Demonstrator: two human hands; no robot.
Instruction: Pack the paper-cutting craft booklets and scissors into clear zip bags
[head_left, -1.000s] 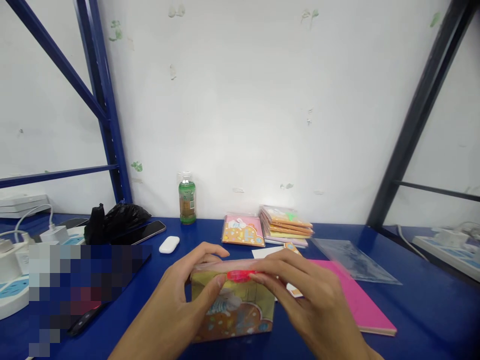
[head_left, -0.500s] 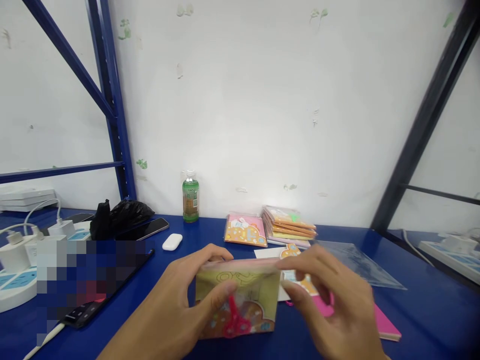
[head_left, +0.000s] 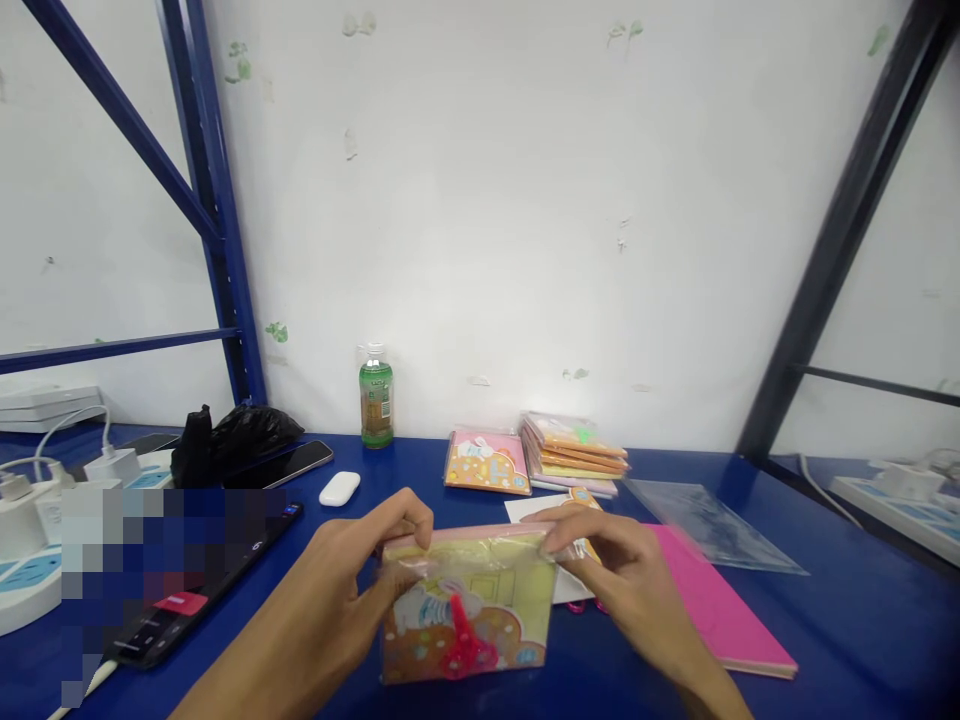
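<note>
A clear plastic packet [head_left: 480, 600] with a yellow and orange cartoon card and small red scissors [head_left: 465, 640] inside stands upright on the blue table [head_left: 862, 640] in front of me. My left hand [head_left: 352, 580] pinches its top left corner between thumb and fingers. My right hand [head_left: 622, 575] pinches the top right corner. Both hands are closed on the packet's upper edge.
A pink board [head_left: 712, 610] and a clear sleeve [head_left: 705, 525] lie to the right. Stacked similar packets [head_left: 574, 455] and a pink packet [head_left: 486, 462] lie behind, with a green bottle [head_left: 375, 397], a white case [head_left: 339, 488], a phone [head_left: 289, 463], a black bag [head_left: 229, 440] and chargers [head_left: 30, 510] at left.
The red scissors dropped from the packet's top opening to its bottom. My right hand let go of them and came back to pinch the top right corner.
</note>
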